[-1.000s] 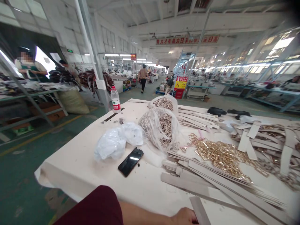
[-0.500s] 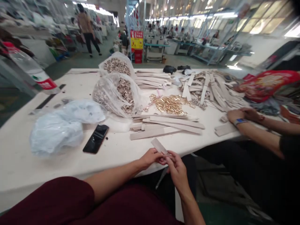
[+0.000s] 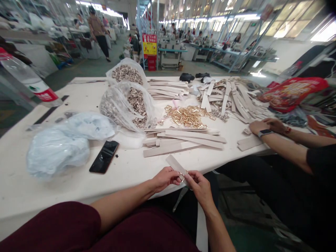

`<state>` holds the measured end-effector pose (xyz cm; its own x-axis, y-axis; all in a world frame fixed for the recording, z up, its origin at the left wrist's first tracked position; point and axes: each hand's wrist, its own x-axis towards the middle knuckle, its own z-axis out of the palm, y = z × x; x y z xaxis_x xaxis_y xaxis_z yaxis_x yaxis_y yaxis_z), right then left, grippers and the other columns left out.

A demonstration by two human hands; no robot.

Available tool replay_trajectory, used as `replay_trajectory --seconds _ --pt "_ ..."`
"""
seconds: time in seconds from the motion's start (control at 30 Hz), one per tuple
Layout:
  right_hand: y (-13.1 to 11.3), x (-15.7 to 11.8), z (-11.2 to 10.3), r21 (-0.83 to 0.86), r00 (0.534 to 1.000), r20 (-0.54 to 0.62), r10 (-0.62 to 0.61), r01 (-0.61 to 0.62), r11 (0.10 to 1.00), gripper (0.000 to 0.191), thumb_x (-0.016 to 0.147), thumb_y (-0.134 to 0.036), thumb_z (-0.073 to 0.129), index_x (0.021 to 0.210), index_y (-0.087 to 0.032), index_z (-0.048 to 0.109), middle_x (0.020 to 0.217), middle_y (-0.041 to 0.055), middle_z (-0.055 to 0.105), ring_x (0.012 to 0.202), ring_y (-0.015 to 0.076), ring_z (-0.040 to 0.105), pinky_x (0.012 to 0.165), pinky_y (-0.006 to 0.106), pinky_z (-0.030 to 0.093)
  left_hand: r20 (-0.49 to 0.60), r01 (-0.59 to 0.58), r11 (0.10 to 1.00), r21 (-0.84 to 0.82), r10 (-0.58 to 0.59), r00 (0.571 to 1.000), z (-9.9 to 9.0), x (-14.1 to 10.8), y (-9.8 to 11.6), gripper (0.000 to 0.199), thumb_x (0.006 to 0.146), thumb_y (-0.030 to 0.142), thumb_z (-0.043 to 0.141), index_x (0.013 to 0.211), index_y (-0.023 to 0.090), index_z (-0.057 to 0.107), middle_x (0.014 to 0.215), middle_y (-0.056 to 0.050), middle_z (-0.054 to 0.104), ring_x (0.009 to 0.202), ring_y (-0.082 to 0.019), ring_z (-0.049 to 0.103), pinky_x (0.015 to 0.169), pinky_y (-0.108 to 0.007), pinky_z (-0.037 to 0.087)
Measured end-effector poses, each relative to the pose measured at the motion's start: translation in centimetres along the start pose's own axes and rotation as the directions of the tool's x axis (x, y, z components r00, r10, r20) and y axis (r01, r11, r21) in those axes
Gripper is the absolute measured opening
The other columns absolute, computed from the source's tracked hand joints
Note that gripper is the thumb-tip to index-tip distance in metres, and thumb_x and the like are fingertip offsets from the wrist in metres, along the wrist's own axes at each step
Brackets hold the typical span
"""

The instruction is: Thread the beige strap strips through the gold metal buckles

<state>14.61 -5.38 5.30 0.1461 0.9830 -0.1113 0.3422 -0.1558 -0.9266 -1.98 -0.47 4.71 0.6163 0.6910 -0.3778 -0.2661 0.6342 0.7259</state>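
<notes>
My left hand (image 3: 166, 179) pinches a small gold metal buckle (image 3: 182, 177) at the table's front edge. My right hand (image 3: 200, 185) grips a pale beige strap (image 3: 174, 164) whose free end points up and left over the table. The buckle sits against the strap, between the fingers of both hands. Beyond them lies a stack of similar straps (image 3: 183, 140), and behind that a pile of gold buckles (image 3: 187, 116). Two clear plastic bags hold many small beige loops (image 3: 136, 101).
A black phone (image 3: 104, 156) and a bluish plastic bag (image 3: 57, 150) lie on the left. A bottle (image 3: 34, 82) stands at the far left. Another person's hands (image 3: 265, 126) are at the right, near a strap heap (image 3: 236, 96) and a red bag (image 3: 296, 92).
The buckle at my left fingertips now shows more clearly, and my left fingers have shifted slightly on it. The camera view has moved a little. A person in the background has taken a step.
</notes>
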Motion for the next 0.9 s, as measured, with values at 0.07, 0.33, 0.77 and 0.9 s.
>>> replay_trajectory --seconds 0.07,0.33,0.77,0.9 --pt "-0.4 0.2 0.1 -0.043 1.0 0.016 0.008 -0.007 0.999 0.038 0.078 -0.052 0.058 0.075 -0.015 0.065 0.061 0.0 0.061 0.057 0.0136 0.052 0.054 0.023 0.039 -0.007 -0.006 1.0 0.019 0.006 1.0 0.1 -0.2 -0.2 0.026 0.071 0.029 0.069 0.083 0.006 0.066 0.071 -0.004 0.06 0.06 -0.007 0.054 0.057 -0.019 0.046" --pt "-1.0 0.1 0.5 -0.157 0.999 -0.036 -0.012 0.006 0.988 0.044 0.079 -0.055 0.054 0.063 -0.016 0.063 0.053 -0.004 0.048 0.053 0.0106 0.042 0.051 0.021 0.032 -0.108 -0.148 0.989 0.011 0.149 0.983 -1.4 -0.3 1.7 0.038 0.073 0.038 0.069 0.098 0.011 0.062 0.075 -0.002 0.059 0.059 -0.007 0.051 0.059 -0.022 0.048" --pt "-2.6 -0.4 1.1 -0.225 0.996 -0.059 -0.07 0.055 0.973 0.04 0.082 -0.053 0.052 0.07 -0.018 0.068 0.056 0.0 0.061 0.056 0.0136 0.052 0.056 0.022 0.038 -0.055 -0.123 0.981 0.151 0.132 0.99 -1.1 -0.1 0.8 0.035 0.071 0.04 0.071 0.083 0.008 0.066 0.067 -0.003 0.061 0.061 -0.01 0.054 0.058 -0.021 0.044" --pt "-3.0 -0.6 0.9 -0.144 0.995 0.065 -0.076 0.085 0.986 0.03 0.081 -0.045 0.056 0.078 -0.018 0.069 0.064 0.0006 0.065 0.062 0.0154 0.057 0.059 0.022 0.04 -0.045 -0.114 0.983 0.145 0.121 0.992 -1.2 0.0 0.9 0.032 0.067 0.036 0.074 0.081 0.008 0.067 0.065 -0.003 0.062 0.054 -0.007 0.049 0.054 -0.02 0.039"
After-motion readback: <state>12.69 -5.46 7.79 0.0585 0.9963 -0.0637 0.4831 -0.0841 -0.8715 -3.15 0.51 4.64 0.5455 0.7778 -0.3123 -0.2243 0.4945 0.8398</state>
